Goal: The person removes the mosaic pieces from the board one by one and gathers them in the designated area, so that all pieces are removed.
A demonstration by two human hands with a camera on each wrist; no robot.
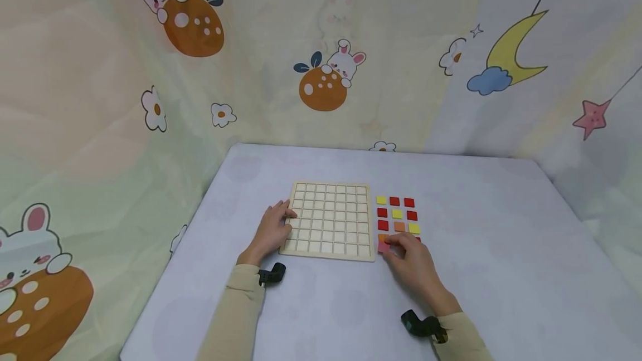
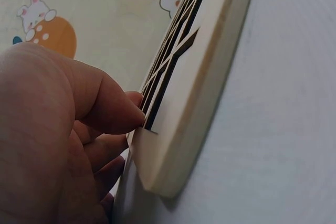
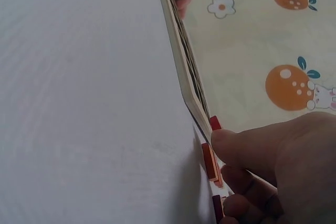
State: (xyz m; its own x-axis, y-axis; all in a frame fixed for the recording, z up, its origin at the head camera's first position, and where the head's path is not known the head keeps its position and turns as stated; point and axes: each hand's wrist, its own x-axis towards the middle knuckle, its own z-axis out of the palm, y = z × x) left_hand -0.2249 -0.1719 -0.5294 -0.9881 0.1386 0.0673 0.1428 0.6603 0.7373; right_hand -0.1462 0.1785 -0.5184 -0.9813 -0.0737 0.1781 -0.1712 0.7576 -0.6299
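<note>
A pale wooden grid board [image 1: 329, 220] with square cells lies on the table. At its left edge rests my left hand [image 1: 273, 226], touching the frame with relaxed fingers. The left wrist view shows the thumb [image 2: 113, 108] against the board's rim [image 2: 173, 182]. Beyond the board's right edge, my right hand [image 1: 413, 263] pinches a pink square tile [image 1: 383, 247] at the near left of the loose tiles. An orange tile [image 1: 383, 237] lies just behind it. Part of the pinch is hidden in the right wrist view, where the thumb [image 3: 244, 148] stands close to the tiles.
Several red tiles [image 1: 409, 203], yellow tiles [image 1: 397, 214] and orange tiles [image 1: 399, 227] lie in loose rows right of the board. A pale cloth covers the table [image 1: 481, 227]. A printed curtain [image 1: 261, 60] with rabbits hangs behind it.
</note>
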